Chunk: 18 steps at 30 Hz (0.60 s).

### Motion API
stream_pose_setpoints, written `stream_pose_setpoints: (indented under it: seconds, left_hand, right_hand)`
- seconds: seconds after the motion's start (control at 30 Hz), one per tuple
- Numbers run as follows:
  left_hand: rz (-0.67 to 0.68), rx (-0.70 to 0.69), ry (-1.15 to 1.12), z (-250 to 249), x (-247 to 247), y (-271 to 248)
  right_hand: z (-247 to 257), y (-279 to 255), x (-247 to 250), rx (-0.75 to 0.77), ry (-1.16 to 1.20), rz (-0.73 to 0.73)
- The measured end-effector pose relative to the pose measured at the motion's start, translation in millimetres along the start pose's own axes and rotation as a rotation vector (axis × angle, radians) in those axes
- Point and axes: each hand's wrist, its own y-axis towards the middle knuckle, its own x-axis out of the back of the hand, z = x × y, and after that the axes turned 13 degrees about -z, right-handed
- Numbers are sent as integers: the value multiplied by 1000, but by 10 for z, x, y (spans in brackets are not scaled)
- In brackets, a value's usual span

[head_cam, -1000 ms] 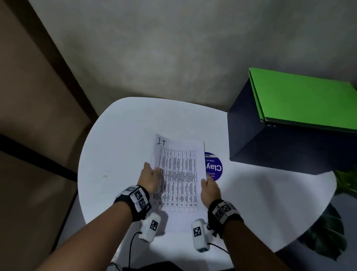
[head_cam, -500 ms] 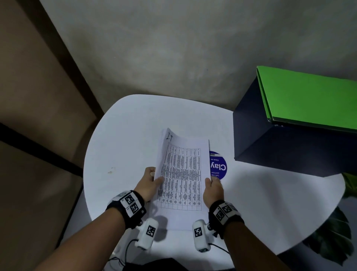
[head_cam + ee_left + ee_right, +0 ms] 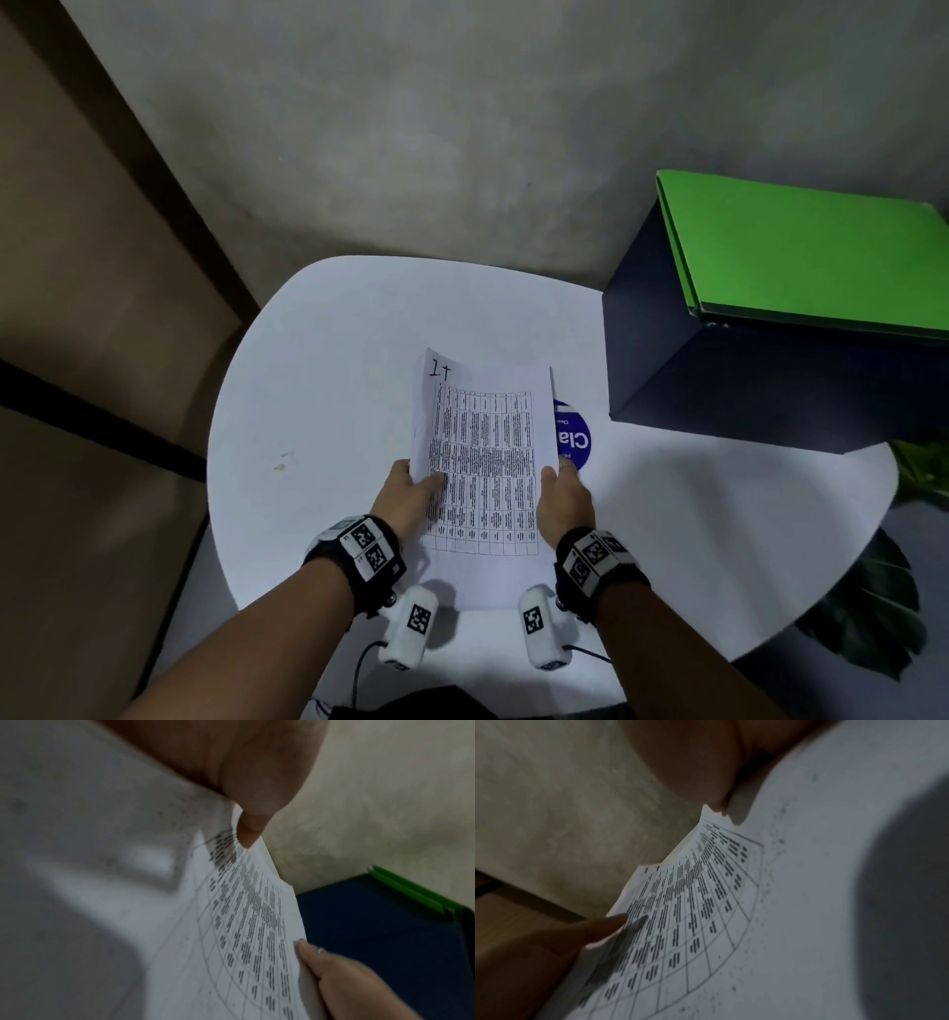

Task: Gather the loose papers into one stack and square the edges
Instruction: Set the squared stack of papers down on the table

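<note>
Head view shows the stack of white printed papers with a dense table [image 3: 482,478] held above the round white table [image 3: 318,390], on the near-left side of the dark blue box [image 3: 729,390] that carries a flat green folder [image 3: 806,252]. The left hand [image 3: 405,496] pinches the left long edge, thumb on the top sheet and fingers under it; the right hand [image 3: 562,496] grips the right long edge in the same way. A round blue sticker [image 3: 575,439] lies on the table between the papers and the box. The sheets seem already gathered, so I judge the squaring step is in hand. The top edge looks a little uneven. The next move probably needs a looser grip and some taps of one edge on the table.
</note>
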Motion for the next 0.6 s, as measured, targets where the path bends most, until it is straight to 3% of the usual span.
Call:
stream_pose_setpoints:
  seconds: [0.1, 0.3, 0.43, 0.6]
  left_hand:
    - [-1, 104, -112, 27, -31, 19]
    - [-58, 41, -24, -6, 3, 65]
    - [-66, -57, 194, 71, 43, 104]
    - [-41, -189, 144, 130, 91, 38]
  right_hand:
    - [1, -1, -11, -45, 19, 17]
    - [2, 19, -8, -73, 130, 17]
    - [29, -63, -25, -27, 114, 55]
    - [-85, -94, 152, 84, 197, 107]
